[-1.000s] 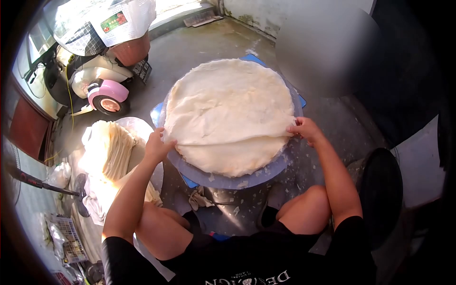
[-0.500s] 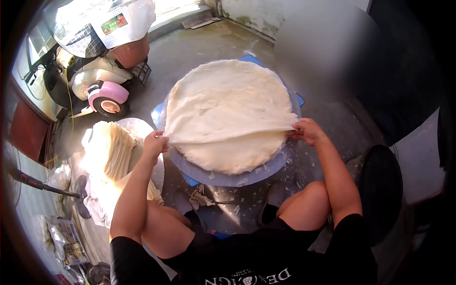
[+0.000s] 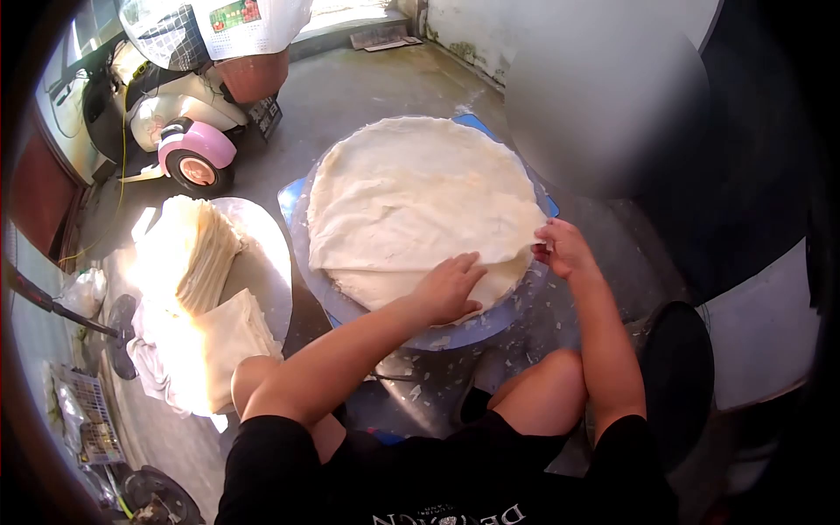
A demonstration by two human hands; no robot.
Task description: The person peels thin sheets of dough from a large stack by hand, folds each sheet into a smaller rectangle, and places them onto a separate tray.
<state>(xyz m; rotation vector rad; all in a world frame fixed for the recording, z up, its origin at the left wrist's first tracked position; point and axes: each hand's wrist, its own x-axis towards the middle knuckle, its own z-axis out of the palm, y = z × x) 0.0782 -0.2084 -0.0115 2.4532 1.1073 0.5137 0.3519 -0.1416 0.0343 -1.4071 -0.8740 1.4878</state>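
A large round stack of thin dough sheets (image 3: 420,197) lies in front of me on a round board (image 3: 455,337). The top sheet's near edge runs across the stack, leaving a crescent of the layer beneath showing at the front. My right hand (image 3: 562,248) pinches that sheet at its right edge. Across the front of the stack reaches my left hand (image 3: 451,287), palm down with fingers spread, by the sheet's near edge. Whether its fingers press on the dough cannot be made out.
To the left, a folded stack of sheets (image 3: 188,254) and a squared stack (image 3: 232,341) sit on a round board (image 3: 271,254). Behind them stands a scooter with a pink fender (image 3: 210,144). A dark round object (image 3: 678,376) is at right. Pale flakes dot the floor.
My left hand has let go of the sheet's left edge and moved right and nearer, to the front middle of the stack. The right hand still grips the right edge. The view has shifted slightly.
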